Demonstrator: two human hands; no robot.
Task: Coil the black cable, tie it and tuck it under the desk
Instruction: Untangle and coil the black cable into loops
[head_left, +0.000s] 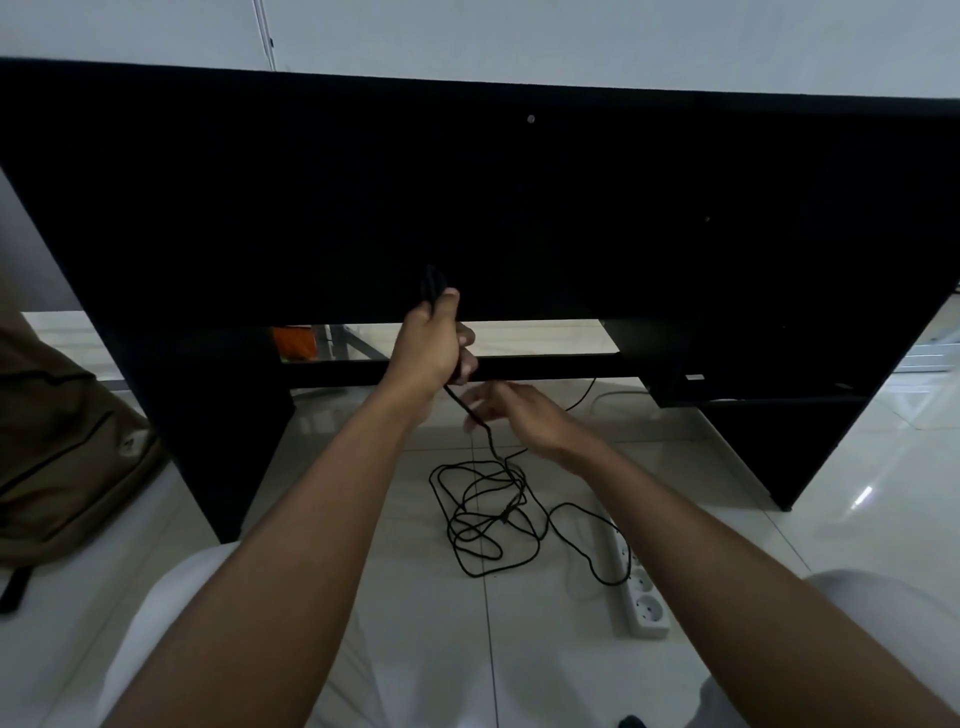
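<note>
- White tile floor (779, 545), black desk (467, 208) ahead.
- Left hand (434, 343) fisted around cable (488, 519), part-coiled.
- Right hand (511, 413) blurred on the strand; grip unclear.
- Loose loops beside power strip (641, 597).

The desk (467, 208) fills the upper frame, with the wall (571, 36) behind it. At centre, both hands are raised before its lower edge, the left hand (434, 345) above the right hand (511, 413). Below them the cable (488, 514) lies on the floor (779, 545). A power strip (636, 592) lies just right of it. A bag (62, 447) sits at the left edge.
</note>
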